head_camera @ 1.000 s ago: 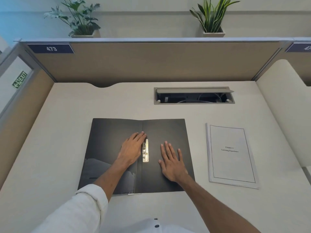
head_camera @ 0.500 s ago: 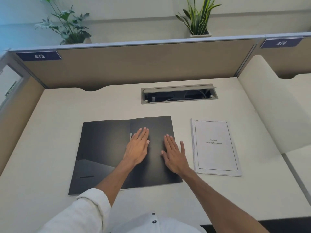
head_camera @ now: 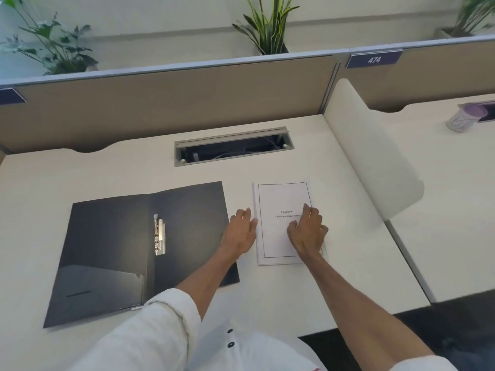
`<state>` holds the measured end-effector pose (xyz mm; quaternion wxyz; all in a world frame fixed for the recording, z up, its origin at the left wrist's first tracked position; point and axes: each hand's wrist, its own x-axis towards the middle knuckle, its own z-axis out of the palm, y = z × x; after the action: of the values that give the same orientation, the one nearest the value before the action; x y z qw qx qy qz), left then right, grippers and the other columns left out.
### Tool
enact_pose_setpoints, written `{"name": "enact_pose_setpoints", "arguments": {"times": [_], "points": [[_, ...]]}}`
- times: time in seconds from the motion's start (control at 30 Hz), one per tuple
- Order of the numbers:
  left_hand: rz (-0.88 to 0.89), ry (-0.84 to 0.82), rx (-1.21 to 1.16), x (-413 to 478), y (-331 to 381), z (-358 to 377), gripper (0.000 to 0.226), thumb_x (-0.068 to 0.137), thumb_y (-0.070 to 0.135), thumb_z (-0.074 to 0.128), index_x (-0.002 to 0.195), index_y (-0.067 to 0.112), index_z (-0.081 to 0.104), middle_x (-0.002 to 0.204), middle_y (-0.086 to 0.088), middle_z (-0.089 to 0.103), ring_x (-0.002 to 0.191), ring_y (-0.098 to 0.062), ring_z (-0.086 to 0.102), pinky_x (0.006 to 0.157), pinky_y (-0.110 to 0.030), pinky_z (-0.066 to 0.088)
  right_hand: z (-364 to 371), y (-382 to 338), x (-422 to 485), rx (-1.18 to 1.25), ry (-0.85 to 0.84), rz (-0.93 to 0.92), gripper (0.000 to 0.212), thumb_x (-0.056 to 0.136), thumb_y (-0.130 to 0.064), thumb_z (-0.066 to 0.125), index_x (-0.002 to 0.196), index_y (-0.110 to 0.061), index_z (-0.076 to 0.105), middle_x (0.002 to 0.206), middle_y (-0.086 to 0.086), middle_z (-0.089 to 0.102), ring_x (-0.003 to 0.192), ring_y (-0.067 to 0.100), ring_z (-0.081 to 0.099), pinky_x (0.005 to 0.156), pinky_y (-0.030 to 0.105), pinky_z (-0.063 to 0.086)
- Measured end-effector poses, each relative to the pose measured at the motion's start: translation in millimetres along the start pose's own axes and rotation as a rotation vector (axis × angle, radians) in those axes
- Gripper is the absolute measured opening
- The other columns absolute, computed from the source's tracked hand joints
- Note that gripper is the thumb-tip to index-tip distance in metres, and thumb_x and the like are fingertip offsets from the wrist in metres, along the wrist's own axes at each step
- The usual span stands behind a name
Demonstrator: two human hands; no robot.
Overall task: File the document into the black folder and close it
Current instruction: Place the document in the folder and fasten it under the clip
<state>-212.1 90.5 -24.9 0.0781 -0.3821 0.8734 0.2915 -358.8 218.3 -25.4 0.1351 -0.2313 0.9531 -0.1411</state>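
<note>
document (head_camera: 281,199) under flat right hand (head_camera: 308,231); left hand (head_camera: 241,231) at its edge.

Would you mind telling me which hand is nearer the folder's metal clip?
Left. The left hand sits between the folder's right edge and the document; the right hand rests on the document, farther from the metal clip.

**Count of things on and around the desk**

One black folder (head_camera: 139,253), lying open, with one metal clip (head_camera: 159,234) at its spine. One stapled document (head_camera: 284,223) to its right. Two hands: the left hand (head_camera: 239,231) and the right hand (head_camera: 308,232). One cable tray opening (head_camera: 233,145) on the far side. Three potted plants behind the partition: far left (head_camera: 51,46), middle (head_camera: 267,25), far right (head_camera: 474,14). One visible number plate (head_camera: 373,59) reading 474. One cup (head_camera: 463,119) on the neighbouring desk, right.
</note>
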Motion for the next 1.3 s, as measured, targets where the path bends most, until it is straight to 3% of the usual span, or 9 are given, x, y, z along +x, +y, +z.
{"name": "enact_pose_setpoints", "arguments": {"times": [0.17, 0.53, 0.63, 0.7, 0.77, 0.9, 1.0, 1.17, 1.3], "points": [[-0.076, -0.064, 0.061, 11.0, 16.2, 13.5, 0.044, 0.120, 0.031, 0.037, 0.150, 0.000, 0.046, 0.147, -0.020, 0.049, 0.128, -0.043, 0.061, 0.107, -0.052, 0.054, -11.5, 16.0, 24.6, 0.111, -0.049, 0.242, 0.042, 0.099, -0.017, 0.059, 0.138, -0.002, 0.055, 0.145, 0.016, 0.052, 0.138, 0.037, 0.051, 0.109, 0.048, 0.045], [-0.042, -0.087, 0.187, 19.1, 19.3, 24.1, 0.048, 0.118, 0.029, 0.040, 0.155, -0.003, 0.042, 0.146, -0.019, 0.046, 0.123, -0.040, 0.062, 0.099, -0.053, 0.058, -9.1, 23.3, 57.1, 0.279, -0.095, 0.407, 0.055, 0.098, -0.021, 0.067, 0.144, 0.005, 0.049, 0.151, 0.022, 0.052, 0.144, 0.042, 0.048, 0.115, 0.050, 0.044], [-0.033, -0.092, 0.201, 19.0, 20.1, 24.5, 0.052, 0.118, 0.029, 0.040, 0.159, -0.004, 0.038, 0.147, -0.018, 0.045, 0.124, -0.039, 0.062, 0.099, -0.052, 0.058, -9.6, 29.1, 63.5, 0.354, -0.126, 0.424, 0.028, 0.097, -0.017, 0.066, 0.119, 0.001, 0.064, 0.147, 0.020, 0.055, 0.141, 0.041, 0.049, 0.116, 0.048, 0.045], [-0.029, -0.089, 0.208, 19.1, 19.7, 24.7, 0.054, 0.118, 0.029, 0.039, 0.161, -0.004, 0.036, 0.148, -0.018, 0.044, 0.124, -0.039, 0.062, 0.099, -0.052, 0.058, -10.7, 30.9, 64.3, 0.379, -0.138, 0.410, 0.009, 0.096, -0.014, 0.064, 0.097, -0.006, 0.059, 0.139, 0.019, 0.057, 0.135, 0.040, 0.051, 0.112, 0.047, 0.046], [-0.022, -0.084, 0.215, 19.4, 18.1, 24.5, 0.054, 0.119, 0.029, 0.039, 0.162, -0.004, 0.035, 0.148, -0.018, 0.044, 0.123, -0.039, 0.062, 0.098, -0.052, 0.059, -11.7, 31.9, 63.6, 0.401, -0.140, 0.368, 0.014, 0.095, -0.011, 0.061, 0.087, -0.012, 0.050, 0.125, 0.016, 0.054, 0.117, 0.037, 0.051, 0.101, 0.042, 0.044], [0.002, -0.082, 0.219, 19.8, 15.5, 23.3, 0.057, 0.119, 0.029, 0.038, 0.165, -0.003, 0.032, 0.151, -0.018, 0.043, 0.124, -0.039, 0.063, 0.100, -0.051, 0.058, -10.5, 34.8, 60.1, 0.448, -0.151, 0.252, 0.008, 0.101, -0.011, 0.056, 0.107, -0.010, 0.052, 0.109, 0.012, 0.054, 0.095, 0.032, 0.050, 0.084, 0.039, 0.042], [0.004, -0.087, 0.203, 19.8, 15.0, 21.0, 0.055, 0.119, 0.029, 0.039, 0.163, -0.003, 0.034, 0.150, -0.020, 0.044, 0.123, -0.042, 0.064, 0.102, -0.053, 0.057, -14.2, 32.0, 53.6, 0.422, -0.149, 0.214, 0.029, 0.106, -0.017, 0.052, 0.134, -0.008, 0.054, 0.118, 0.017, 0.067, 0.110, 0.040, 0.065, 0.092, 0.043, 0.051], [-0.010, -0.109, 0.063, 15.3, 3.4, 8.5, 0.041, 0.119, 0.030, 0.040, 0.144, -0.002, 0.050, 0.144, -0.019, 0.050, 0.118, -0.045, 0.066, 0.104, -0.054, 0.058, -19.6, 28.2, 42.2, 0.450, -0.086, 0.145, 0.025, 0.106, -0.018, 0.055, 0.129, -0.013, 0.062, 0.117, 0.010, 0.074, 0.111, 0.040, 0.067, 0.093, 0.043, 0.053], [-0.045, -0.015, -0.094, 2.2, -19.6, -4.0, 0.049, 0.119, 0.027, 0.040, 0.163, 0.004, 0.045, 0.159, -0.017, 0.049, 0.141, -0.038, 0.060, 0.118, -0.052, 0.052, -26.7, 18.5, 33.3, 0.557, -0.038, 0.101, 0.020, 0.105, -0.016, 0.058, 0.121, -0.011, 0.069, 0.115, 0.009, 0.076, 0.108, 0.035, 0.068, 0.096, 0.044, 0.054]]}}
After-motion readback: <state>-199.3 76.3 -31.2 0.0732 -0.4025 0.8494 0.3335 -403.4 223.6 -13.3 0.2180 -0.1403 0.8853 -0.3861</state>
